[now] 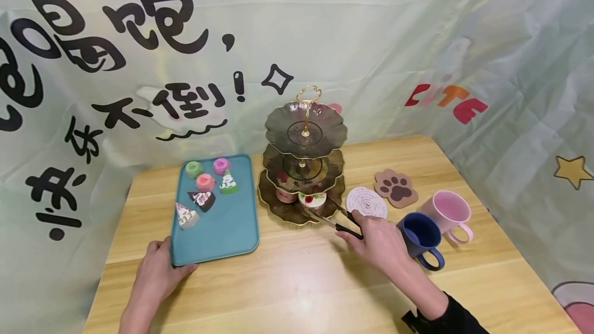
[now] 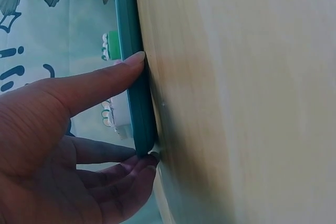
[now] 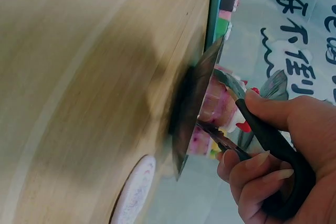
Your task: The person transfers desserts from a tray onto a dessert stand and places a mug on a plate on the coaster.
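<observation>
My left hand (image 1: 157, 273) holds the near left corner of the blue-green tray (image 1: 227, 236), thumb along its front edge, fingertips at its side. On the tray are several toy cakes, among them a green ring cake (image 1: 194, 169) and a white wedge (image 1: 186, 216). My right hand (image 1: 384, 245) grips black-handled tongs (image 1: 347, 229). The tong tips stand either side of a small round cake (image 1: 312, 201) with white top and red berry, on the bottom tier (image 1: 292, 216) of the stand. In the right wrist view the tong arms (image 3: 228, 80) flank the pink cake (image 3: 218, 106).
Another small cake (image 1: 285, 196) sits on the bottom tier, partly under the middle tier (image 1: 274, 169). The top tier (image 1: 283, 140) overhangs both. To the right lie a round white coaster (image 1: 366, 202) and a paw coaster (image 1: 396, 188), with blue (image 1: 419, 233) and pink (image 1: 447, 210) mugs nearby.
</observation>
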